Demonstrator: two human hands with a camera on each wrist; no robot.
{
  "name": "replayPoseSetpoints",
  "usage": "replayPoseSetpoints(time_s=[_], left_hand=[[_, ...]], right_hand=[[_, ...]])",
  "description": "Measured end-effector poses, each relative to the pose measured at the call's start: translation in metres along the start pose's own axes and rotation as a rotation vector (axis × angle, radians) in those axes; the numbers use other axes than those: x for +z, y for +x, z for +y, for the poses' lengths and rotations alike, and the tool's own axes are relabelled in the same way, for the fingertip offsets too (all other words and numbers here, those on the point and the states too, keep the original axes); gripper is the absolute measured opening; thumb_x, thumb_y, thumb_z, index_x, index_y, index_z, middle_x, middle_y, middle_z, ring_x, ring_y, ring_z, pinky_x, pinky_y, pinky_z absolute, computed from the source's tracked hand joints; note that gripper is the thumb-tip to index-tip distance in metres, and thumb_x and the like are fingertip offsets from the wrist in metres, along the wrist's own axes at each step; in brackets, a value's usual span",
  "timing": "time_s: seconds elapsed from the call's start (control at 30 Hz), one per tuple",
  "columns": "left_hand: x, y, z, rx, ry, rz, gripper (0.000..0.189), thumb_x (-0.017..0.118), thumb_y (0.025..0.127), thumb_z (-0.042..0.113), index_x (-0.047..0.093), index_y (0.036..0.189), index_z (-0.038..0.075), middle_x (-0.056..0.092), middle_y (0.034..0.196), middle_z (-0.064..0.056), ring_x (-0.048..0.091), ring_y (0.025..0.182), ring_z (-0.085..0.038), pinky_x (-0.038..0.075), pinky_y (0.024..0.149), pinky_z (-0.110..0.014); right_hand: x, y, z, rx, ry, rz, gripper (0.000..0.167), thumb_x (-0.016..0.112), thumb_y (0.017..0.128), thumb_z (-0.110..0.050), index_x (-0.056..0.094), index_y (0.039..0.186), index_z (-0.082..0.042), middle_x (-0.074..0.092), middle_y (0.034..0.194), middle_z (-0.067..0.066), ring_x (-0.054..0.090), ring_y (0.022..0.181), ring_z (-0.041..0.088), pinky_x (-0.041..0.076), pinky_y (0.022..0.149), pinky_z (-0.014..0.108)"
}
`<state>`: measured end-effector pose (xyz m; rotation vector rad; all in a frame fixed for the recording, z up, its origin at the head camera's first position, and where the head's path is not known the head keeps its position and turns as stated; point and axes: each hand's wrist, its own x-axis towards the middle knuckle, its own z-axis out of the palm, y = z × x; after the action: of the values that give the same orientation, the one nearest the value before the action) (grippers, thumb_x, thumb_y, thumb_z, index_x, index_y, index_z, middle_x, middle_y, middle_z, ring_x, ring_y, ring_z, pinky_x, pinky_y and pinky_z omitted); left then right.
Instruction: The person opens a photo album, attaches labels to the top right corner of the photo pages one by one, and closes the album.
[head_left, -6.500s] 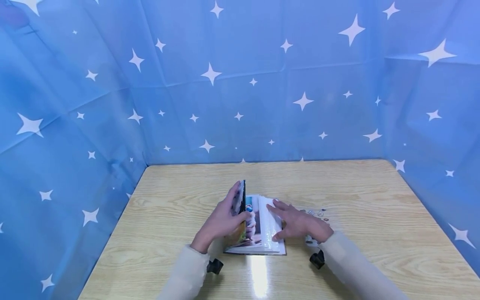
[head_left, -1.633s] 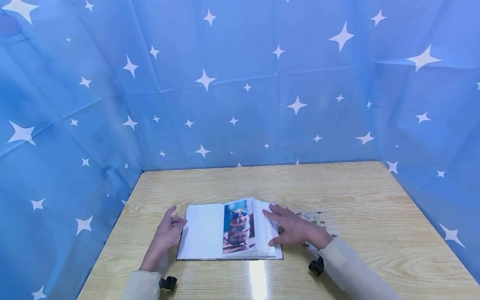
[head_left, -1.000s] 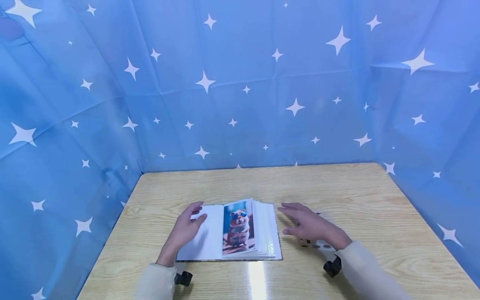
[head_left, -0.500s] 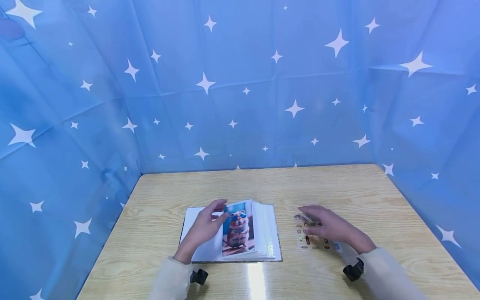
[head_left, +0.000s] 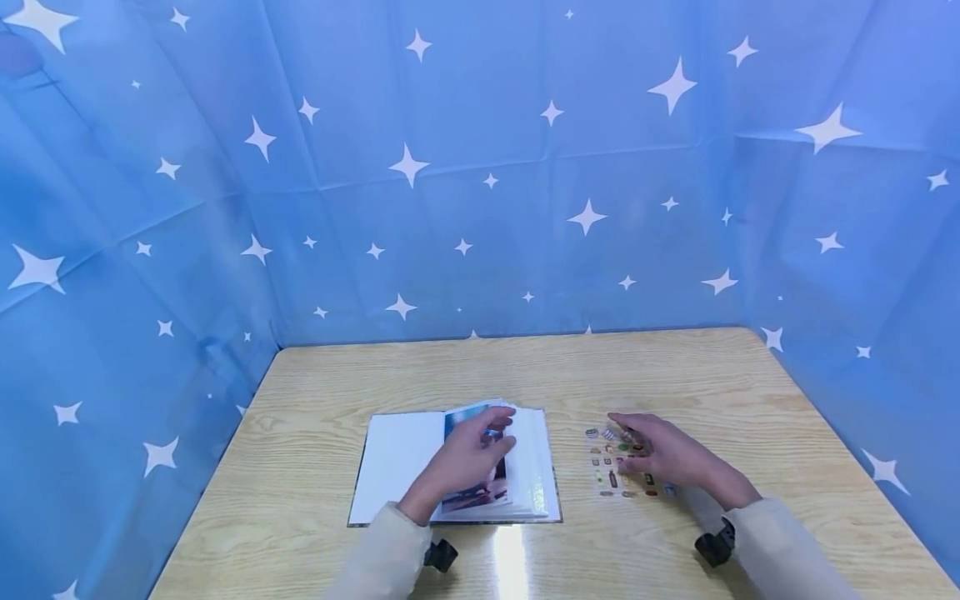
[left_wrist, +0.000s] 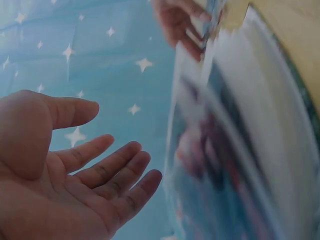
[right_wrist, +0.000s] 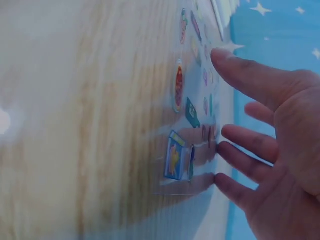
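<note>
A photo album (head_left: 401, 467) lies spread on the table, its left side a blank white page. Partly covered by my left hand (head_left: 465, 454) is the photo (head_left: 476, 496) of a hamster in sunglasses, on top of the right-hand page stack. In the left wrist view that hand's fingers (left_wrist: 120, 170) are loosely extended and grip nothing. My right hand (head_left: 671, 454) hovers at a clear sticker sheet (head_left: 613, 479) printed with small colourful pictures. Its fingers (right_wrist: 250, 140) are spread near the sheet; whether the fingertips touch it, I cannot tell.
The wooden table (head_left: 360, 375) carries the album at the centre and the sticker sheet to its right. Behind and at the sides hangs a blue cloth (head_left: 480, 208) with white stars. Black wrist cameras (head_left: 441, 556) hang under the sleeves.
The album was opened flat, showing the hamster photo. My left hand has since moved right, across the blank page and over the photo. My right hand left the album for the sticker sheet.
</note>
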<state>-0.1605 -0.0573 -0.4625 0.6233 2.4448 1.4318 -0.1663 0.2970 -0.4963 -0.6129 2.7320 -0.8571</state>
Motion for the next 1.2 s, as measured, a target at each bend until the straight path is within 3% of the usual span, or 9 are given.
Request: replayPoseSetpoints(time_s=[0.23,0.5,0.77,0.87,1.2], left_hand=[[0.022,0.006,0.010,-0.003,0.040,-0.057,0.040,0.055,0.102,0.032,0.052,0.141,0.026,0.060,0.136,-0.005,0.057,0.123,-0.024,0.049,0.101,-0.043],[0.041,0.015,0.013,0.025,0.043,-0.112,0.040,0.055,0.102,0.031,0.053,0.140,0.021,0.060,0.136,-0.004,0.057,0.123,-0.015,0.048,0.102,-0.034],[0.059,0.020,0.018,0.029,0.061,-0.151,0.042,0.058,0.099,0.024,0.054,0.138,0.010,0.063,0.131,-0.009,0.060,0.119,-0.019,0.050,0.099,-0.032],[0.064,0.022,0.018,0.010,0.048,-0.145,0.043,0.060,0.098,0.024,0.054,0.138,0.010,0.065,0.128,-0.010,0.061,0.117,-0.020,0.050,0.097,-0.031],[0.077,0.029,0.020,-0.150,-0.065,-0.133,0.055,0.062,0.095,0.030,0.046,0.145,0.015,0.063,0.127,-0.006,0.060,0.116,-0.017,0.050,0.097,-0.033]], right_hand=[[0.005,0.002,0.005,-0.005,-0.049,0.024,0.074,0.077,0.087,-0.024,0.042,0.148,0.000,0.051,0.140,0.024,0.049,0.126,0.043,0.047,0.096,0.056],[0.007,0.003,0.005,0.017,-0.069,0.040,0.073,0.076,0.088,-0.025,0.043,0.148,-0.001,0.054,0.138,0.022,0.049,0.126,0.044,0.048,0.094,0.056],[0.008,0.001,0.003,0.026,-0.082,0.059,0.071,0.076,0.088,-0.027,0.045,0.147,-0.002,0.056,0.137,0.020,0.051,0.124,0.042,0.049,0.092,0.055],[0.008,0.001,0.003,0.024,-0.081,0.062,0.071,0.076,0.088,-0.025,0.045,0.147,-0.003,0.059,0.134,0.018,0.052,0.122,0.041,0.050,0.090,0.054],[0.012,0.001,0.003,-0.036,-0.095,0.118,0.069,0.079,0.085,-0.019,0.049,0.144,-0.004,0.066,0.122,0.011,0.057,0.115,0.037,0.053,0.086,0.050]])
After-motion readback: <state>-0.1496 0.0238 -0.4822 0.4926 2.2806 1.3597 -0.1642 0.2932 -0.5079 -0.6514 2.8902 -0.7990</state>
